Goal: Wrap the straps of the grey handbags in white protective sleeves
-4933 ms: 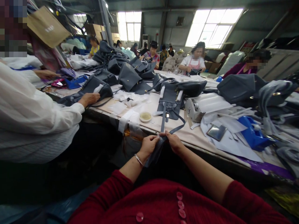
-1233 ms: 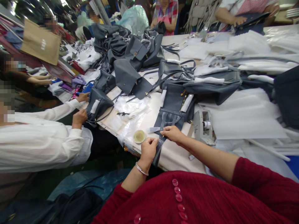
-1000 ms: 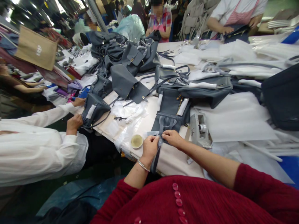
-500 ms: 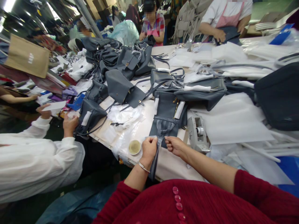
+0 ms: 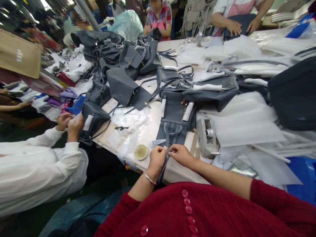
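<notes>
Directly before me lies a dark grey leather bag (image 5: 172, 107), its flap (image 5: 181, 133) turned toward me and white wrap around parts of its zip edges. A grey strap (image 5: 161, 171) runs down from the flap between my hands and over the table edge. My left hand (image 5: 157, 159) is closed, pinching at the strap. Close on its right, my right hand (image 5: 182, 154) has curled fingers and thumb tip at the strap; what they grip is too small to make out. A pale slip (image 5: 158, 142) lies beside my left fingertips.
A grey tape dispenser (image 5: 207, 138) stands right of the bag, near white sheets (image 5: 244, 121). To the left are a round yellowish dish (image 5: 141, 152) and crumpled clear plastic (image 5: 133, 128). More grey bags (image 5: 125, 87) cover the table. A co-worker in a white sleeve (image 5: 61, 158) works at left.
My right hand has come closer to my left at the strap, its fingers now more curled. The co-worker's hands at left have drawn together. The view has shifted slightly.
</notes>
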Demonstrator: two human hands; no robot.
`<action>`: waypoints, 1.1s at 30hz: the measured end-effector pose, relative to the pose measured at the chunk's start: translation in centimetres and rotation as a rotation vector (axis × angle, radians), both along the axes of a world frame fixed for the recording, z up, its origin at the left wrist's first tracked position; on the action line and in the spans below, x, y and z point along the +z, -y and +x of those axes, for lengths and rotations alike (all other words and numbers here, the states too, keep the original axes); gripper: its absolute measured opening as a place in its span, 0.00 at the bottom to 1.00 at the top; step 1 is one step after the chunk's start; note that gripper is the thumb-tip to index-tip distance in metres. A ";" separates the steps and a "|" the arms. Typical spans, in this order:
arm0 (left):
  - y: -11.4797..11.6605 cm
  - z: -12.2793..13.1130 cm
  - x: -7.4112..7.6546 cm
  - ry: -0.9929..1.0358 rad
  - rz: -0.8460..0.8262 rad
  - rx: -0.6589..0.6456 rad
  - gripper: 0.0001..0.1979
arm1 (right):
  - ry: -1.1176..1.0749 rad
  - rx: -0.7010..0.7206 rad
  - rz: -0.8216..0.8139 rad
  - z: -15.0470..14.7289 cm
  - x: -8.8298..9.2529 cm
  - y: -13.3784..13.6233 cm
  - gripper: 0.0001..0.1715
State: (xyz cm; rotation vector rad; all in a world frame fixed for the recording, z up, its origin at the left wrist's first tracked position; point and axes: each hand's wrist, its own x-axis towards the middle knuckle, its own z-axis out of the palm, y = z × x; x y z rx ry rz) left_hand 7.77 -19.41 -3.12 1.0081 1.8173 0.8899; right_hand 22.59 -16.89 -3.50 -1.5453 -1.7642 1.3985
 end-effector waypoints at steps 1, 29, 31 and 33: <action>0.3 -0.2 -0.1 0.013 -0.019 -0.004 0.13 | -0.005 0.007 -0.020 -0.1 -0.3 0.1 0.01; -7.2 -6.0 -0.4 -0.227 -0.245 -1.119 0.13 | 0.160 0.072 0.130 -0.6 -2.6 2.2 0.08; -7.7 -5.7 -0.1 -0.268 -0.246 -1.192 0.13 | 0.166 0.061 0.124 -0.4 -2.7 2.8 0.08; -8.1 -5.4 0.1 -0.311 -0.248 -1.253 0.13 | 0.177 0.045 0.117 -0.2 -2.7 3.3 0.08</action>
